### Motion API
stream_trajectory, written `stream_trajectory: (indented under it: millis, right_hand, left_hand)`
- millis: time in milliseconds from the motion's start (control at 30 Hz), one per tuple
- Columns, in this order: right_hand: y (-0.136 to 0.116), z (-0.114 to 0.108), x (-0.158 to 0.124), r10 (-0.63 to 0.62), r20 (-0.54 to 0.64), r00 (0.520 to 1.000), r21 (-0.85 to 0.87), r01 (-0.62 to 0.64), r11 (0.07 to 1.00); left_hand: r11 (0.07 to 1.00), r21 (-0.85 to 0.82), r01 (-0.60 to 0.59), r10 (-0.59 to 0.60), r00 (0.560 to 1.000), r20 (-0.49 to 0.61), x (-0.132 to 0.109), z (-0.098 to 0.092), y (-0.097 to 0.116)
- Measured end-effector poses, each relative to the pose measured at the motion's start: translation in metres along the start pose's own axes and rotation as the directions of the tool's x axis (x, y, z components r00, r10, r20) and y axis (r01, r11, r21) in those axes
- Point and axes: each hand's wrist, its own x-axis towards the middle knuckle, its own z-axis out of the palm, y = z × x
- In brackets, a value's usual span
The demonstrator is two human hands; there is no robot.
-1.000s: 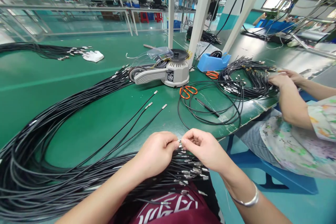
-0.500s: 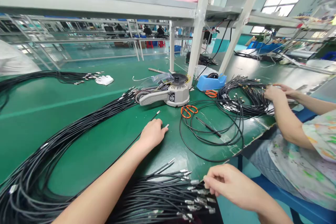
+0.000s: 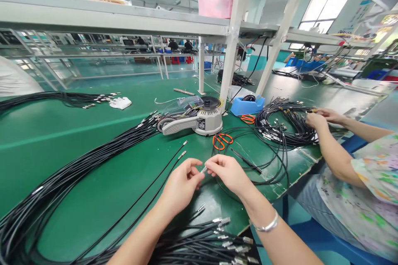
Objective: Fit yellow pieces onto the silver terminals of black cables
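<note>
My left hand [image 3: 183, 184] is closed in a pinch over the green table. Facing it, my right hand [image 3: 228, 174], with a silver bangle on its wrist, pinches too. A small silver cable connector [image 3: 204, 169] sits between the fingertips of both hands; any cable behind it is hidden. Two single black cables [image 3: 161, 178] with silver ends lie just left of my left hand. Below my hands rests a bundle of black cables [image 3: 192, 240], its metal connectors pointing right.
A thick cable bundle [image 3: 102, 161] curves along the left. Ahead stand a grey round tape dispenser [image 3: 208, 122], orange-handled scissors [image 3: 222, 141] and a blue tape holder [image 3: 247, 106]. On the right a co-worker's hands [image 3: 317, 120] touch coiled cables [image 3: 264, 120]. A shelf post [image 3: 231, 58] rises behind.
My right hand has moved up and left from the lower bundle to meet my left hand at a connector. A second single cable now lies beside the first. The view has shifted slightly.
</note>
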Motion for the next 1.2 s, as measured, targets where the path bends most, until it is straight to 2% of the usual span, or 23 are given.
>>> stream_trajectory:
  millis: [67, 133, 167, 233, 333, 433, 500, 567, 733, 867, 967, 1067, 1133, 1200]
  right_hand:
    - [0.0, 0.002, -0.004, -0.029, -0.031, 0.999, -0.03, 0.028, 0.999]
    - [-0.002, 0.002, -0.007, -0.05, -0.009, 0.999, -0.051, 0.05, 0.997]
    - [-0.004, 0.0, -0.006, -0.04, 0.01, 0.999, -0.034, 0.041, 0.999]
    - [-0.011, -0.009, 0.005, 0.017, -0.001, 1.0, 0.056, -0.017, 0.998]
    - [-0.031, -0.03, 0.046, 0.107, -0.176, 0.979, 0.207, -0.069, 0.976]
    - [-0.053, -0.05, 0.102, 0.167, -0.353, 0.92, 0.265, -0.073, 0.962]
    - [-0.063, -0.055, 0.133, 0.228, -0.39, 0.892, 0.292, -0.115, 0.949]
    - [-0.067, -0.053, 0.152, 0.274, -0.391, 0.878, 0.311, -0.154, 0.938]
    - [-0.061, -0.044, 0.163, 0.276, -0.398, 0.875, 0.338, -0.14, 0.931]
    - [-0.065, -0.042, 0.158, 0.218, -0.444, 0.869, 0.338, -0.062, 0.939]
    - [-0.07, -0.037, 0.133, 0.141, -0.463, 0.875, 0.325, 0.02, 0.946]
    - [-0.058, -0.025, 0.079, 0.068, -0.396, 0.916, 0.307, 0.062, 0.95]
    - [-0.04, -0.014, 0.034, 0.012, -0.256, 0.967, 0.256, 0.056, 0.965]
    - [-0.022, -0.002, -0.007, 0.034, -0.196, 0.98, 0.204, 0.007, 0.979]
  left_hand:
    - [0.989, -0.105, 0.102, -0.094, 0.993, 0.077, 0.0, -0.005, 0.0]
    - [0.977, -0.131, 0.166, -0.148, 0.979, 0.139, 0.0, -0.006, -0.001]
    - [0.977, -0.118, 0.176, -0.159, 0.978, 0.138, 0.001, -0.006, -0.001]
    - [0.985, -0.072, 0.16, -0.155, 0.986, 0.065, 0.001, -0.003, -0.002]
    - [0.997, 0.024, 0.067, -0.063, 0.991, -0.12, -0.001, 0.002, -0.004]
    - [0.983, 0.178, -0.051, 0.092, 0.969, -0.23, -0.004, 0.003, -0.009]
    - [0.964, 0.248, -0.098, 0.163, 0.953, -0.256, -0.007, 0.002, -0.013]
    - [0.954, 0.27, -0.127, 0.204, 0.939, -0.277, -0.008, 0.0, -0.016]
    - [0.948, 0.264, -0.176, 0.257, 0.914, -0.314, -0.008, -0.002, -0.018]
    - [0.937, 0.282, -0.206, 0.298, 0.892, -0.34, -0.006, -0.001, -0.016]
    - [0.95, 0.261, -0.17, 0.262, 0.891, -0.371, -0.007, 0.0, -0.015]
    - [0.97, 0.193, -0.148, 0.212, 0.902, -0.377, -0.009, 0.002, -0.013]
    - [0.971, 0.167, -0.173, 0.224, 0.902, -0.37, -0.01, 0.005, -0.011]
    - [0.964, 0.176, -0.201, 0.253, 0.896, -0.366, -0.012, 0.008, -0.009]
